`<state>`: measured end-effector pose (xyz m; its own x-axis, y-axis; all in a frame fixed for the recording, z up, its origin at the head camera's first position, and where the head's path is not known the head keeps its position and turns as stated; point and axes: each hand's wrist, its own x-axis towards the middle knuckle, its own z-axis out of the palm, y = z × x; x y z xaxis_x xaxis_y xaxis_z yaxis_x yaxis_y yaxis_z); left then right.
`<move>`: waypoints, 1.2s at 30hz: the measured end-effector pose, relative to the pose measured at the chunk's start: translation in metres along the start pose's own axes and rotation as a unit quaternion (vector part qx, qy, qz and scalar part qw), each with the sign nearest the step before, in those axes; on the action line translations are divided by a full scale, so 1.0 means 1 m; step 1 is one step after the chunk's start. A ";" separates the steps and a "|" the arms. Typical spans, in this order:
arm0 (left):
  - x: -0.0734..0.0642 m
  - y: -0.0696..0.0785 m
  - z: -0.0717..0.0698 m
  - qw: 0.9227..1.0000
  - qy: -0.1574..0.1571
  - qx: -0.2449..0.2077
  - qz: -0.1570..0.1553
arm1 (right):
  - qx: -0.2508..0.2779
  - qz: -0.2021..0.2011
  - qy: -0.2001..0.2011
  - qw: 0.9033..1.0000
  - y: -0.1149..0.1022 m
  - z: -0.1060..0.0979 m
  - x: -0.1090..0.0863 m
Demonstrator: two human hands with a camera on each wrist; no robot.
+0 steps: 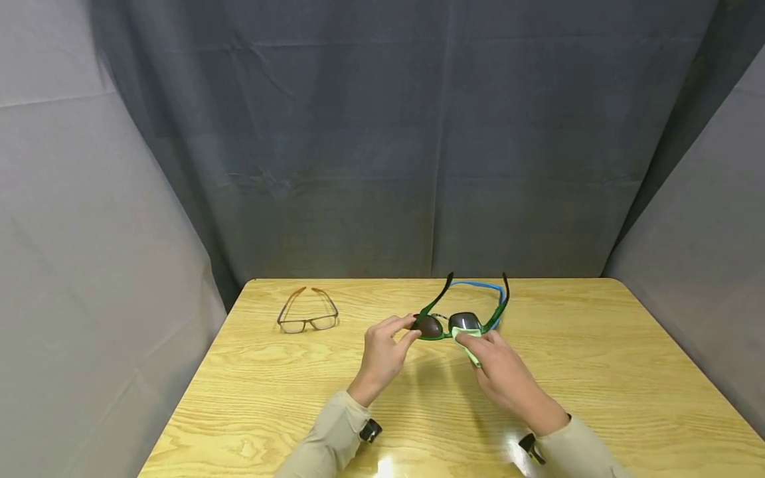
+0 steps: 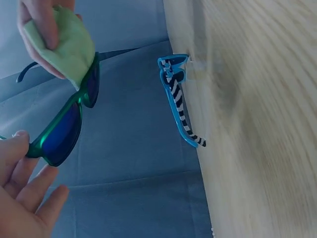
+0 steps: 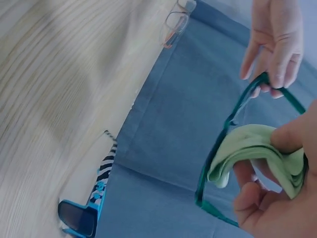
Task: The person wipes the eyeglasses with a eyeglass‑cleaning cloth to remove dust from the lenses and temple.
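Note:
Green-framed sunglasses (image 1: 429, 327) with dark lenses are held up above the table, temples unfolded and pointing away. My left hand (image 1: 382, 355) pinches them at the left corner between thumb and fingers. In my right hand (image 1: 508, 375) is a folded light green cloth (image 3: 247, 141), pinched over the right lens with the thumb on the inner side. The left wrist view shows the cloth (image 2: 69, 47) covering much of that lens, while the left lens (image 2: 63, 134) is uncovered.
Blue sunglasses (image 2: 173, 94) with black-and-white striped temples lie on the wooden table (image 1: 239, 411), behind the held pair. Thin-framed clear eyeglasses (image 1: 307, 323) with orange temple tips rest at the left. A dark grey curtain (image 1: 335, 166) hangs behind the table.

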<state>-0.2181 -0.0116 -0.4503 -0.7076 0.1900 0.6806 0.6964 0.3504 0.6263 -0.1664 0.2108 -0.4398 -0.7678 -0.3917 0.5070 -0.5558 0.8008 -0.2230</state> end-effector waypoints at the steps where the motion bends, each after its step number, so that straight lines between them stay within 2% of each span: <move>1: 0.000 -0.001 0.000 1.000 0.000 0.000 -0.006 | 0.003 -0.008 0.008 1.000 -0.001 0.000 0.000; 6: 0.002 -0.006 -0.002 0.999 -0.005 0.000 -0.036 | 0.012 -0.055 0.080 0.995 -0.002 -0.001 0.002; 9: 0.001 -0.007 -0.002 0.999 -0.012 -0.003 -0.047 | 0.011 -0.069 0.122 0.990 -0.001 -0.001 0.004; 15: -0.001 -0.008 -0.002 0.997 -0.022 -0.021 -0.077 | -0.007 -0.079 0.165 0.983 0.003 0.001 0.009; 18: -0.003 -0.008 -0.001 0.994 -0.028 -0.034 -0.100 | -0.024 -0.085 0.166 0.982 0.004 0.003 0.011; 22: -0.005 -0.009 0.003 0.991 -0.034 -0.051 -0.123 | -0.054 -0.099 0.149 0.982 0.003 0.005 0.013; 28: -0.005 -0.006 0.008 0.988 -0.043 -0.081 -0.123 | -0.076 -0.104 0.117 0.985 0.001 0.009 0.014; 36: -0.005 -0.003 0.008 0.985 -0.052 -0.091 -0.135 | -0.067 -0.118 0.093 0.986 -0.002 0.011 0.013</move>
<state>-0.2173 -0.0061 -0.4587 -0.8714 0.2087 0.4439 0.4850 0.2320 0.8431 -0.1792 0.1993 -0.4418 -0.5430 -0.4953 0.6781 -0.6557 0.7545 0.0260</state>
